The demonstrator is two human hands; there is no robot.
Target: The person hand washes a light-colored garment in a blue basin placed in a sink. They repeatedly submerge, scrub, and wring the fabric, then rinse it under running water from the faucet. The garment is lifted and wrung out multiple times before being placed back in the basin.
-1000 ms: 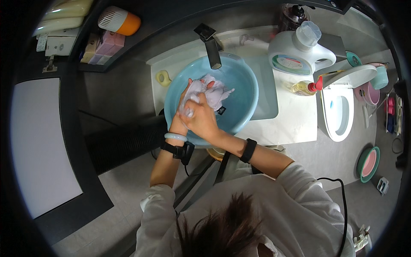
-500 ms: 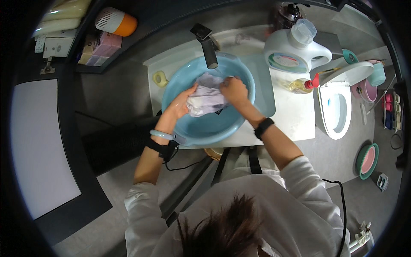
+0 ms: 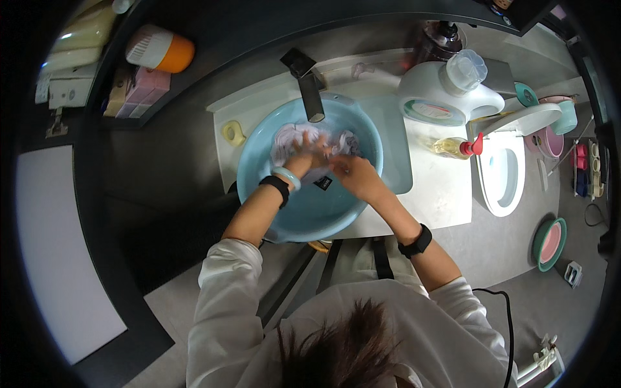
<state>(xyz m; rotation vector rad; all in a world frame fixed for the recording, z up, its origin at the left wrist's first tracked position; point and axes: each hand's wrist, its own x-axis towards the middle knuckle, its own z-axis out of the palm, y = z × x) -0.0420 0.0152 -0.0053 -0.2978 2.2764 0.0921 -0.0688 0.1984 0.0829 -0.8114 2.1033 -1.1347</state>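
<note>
A pale lilac-white cloth (image 3: 291,139) lies bunched and wet in a light blue plastic basin (image 3: 253,194). A black tag (image 3: 323,183) shows at its near side. My left hand (image 3: 309,157) is over the cloth inside the basin, fingers spread and partly smeared by motion. Close beside it, my right hand (image 3: 357,179) has its fingers curled against the right part of the cloth; the fingertips are partly hidden. Above the basin's far side hangs the spout of a black faucet (image 3: 312,103).
The basin stands on a white counter (image 3: 446,187). A yellow ring-shaped item (image 3: 233,134) lies left of it. To the right are a large white detergent jug (image 3: 430,90), a red-topped pump bottle (image 3: 453,148) and a toilet (image 3: 501,174). A dark shelf (image 3: 226,32) runs along the back.
The cloth has been lowered from between both hands into the basin. My left hand has moved rightward onto it and spread its fingers. My right hand has come slightly nearer to me.
</note>
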